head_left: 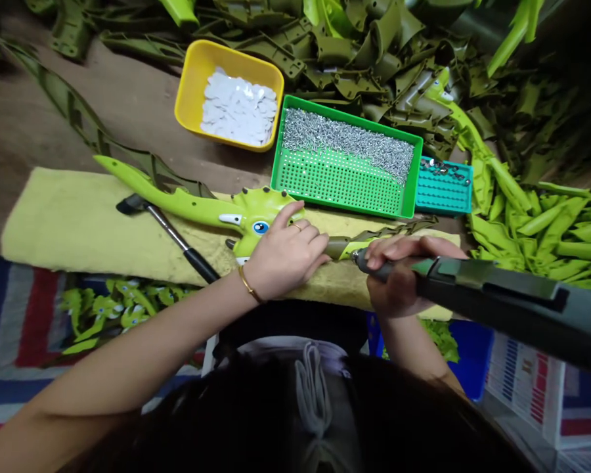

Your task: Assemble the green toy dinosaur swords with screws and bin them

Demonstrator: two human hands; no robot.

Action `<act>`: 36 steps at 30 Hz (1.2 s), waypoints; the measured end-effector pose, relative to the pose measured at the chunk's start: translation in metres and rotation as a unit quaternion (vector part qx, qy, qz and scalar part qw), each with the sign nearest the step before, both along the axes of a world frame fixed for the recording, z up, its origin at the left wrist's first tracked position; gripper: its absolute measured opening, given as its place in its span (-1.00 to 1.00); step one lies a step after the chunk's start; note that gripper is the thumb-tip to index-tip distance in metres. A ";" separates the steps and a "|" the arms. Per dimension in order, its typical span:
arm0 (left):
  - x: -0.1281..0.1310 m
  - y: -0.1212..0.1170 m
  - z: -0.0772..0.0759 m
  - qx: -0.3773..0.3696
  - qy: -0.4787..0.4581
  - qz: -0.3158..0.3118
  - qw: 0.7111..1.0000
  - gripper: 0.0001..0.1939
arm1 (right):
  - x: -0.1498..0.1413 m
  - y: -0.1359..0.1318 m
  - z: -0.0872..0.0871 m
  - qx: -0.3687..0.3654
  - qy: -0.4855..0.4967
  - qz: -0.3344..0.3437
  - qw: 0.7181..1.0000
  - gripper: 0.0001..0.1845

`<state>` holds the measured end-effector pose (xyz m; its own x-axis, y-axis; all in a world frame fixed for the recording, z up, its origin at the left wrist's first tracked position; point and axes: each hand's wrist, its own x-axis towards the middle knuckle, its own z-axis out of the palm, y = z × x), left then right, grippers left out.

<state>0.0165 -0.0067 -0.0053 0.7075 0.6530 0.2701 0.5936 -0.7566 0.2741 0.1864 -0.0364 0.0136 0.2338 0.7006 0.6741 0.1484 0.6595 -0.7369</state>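
A lime-green plastic dinosaur toy (197, 207) with a blue eye, a frilled head and a long curved part lies across the yellow cloth pad. My left hand (290, 253) presses over its head and neck, fingers curled down on it and partly hiding it. In my right hand (398, 272) is a dark electric screwdriver (497, 289), my fingers wrapped round its front end. Its tip meets the green and brown body of the toy, just right of my left hand. A hammer (170, 230) with a dark handle rests on the pad left of my left wrist.
Beyond the pad (54, 217) stand a yellow tub (190, 85) of white pieces, a green tray (345, 177) of screws and a teal tray (446, 190) with small metal parts. Olive shells (374, 52) pile up behind; lime-green parts (561, 230) heap at right.
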 end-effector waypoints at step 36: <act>-0.003 -0.001 0.004 -0.011 -0.016 -0.002 1.000 -0.75 | -0.030 0.091 0.009 -0.038 0.029 -0.052 0.998 -0.68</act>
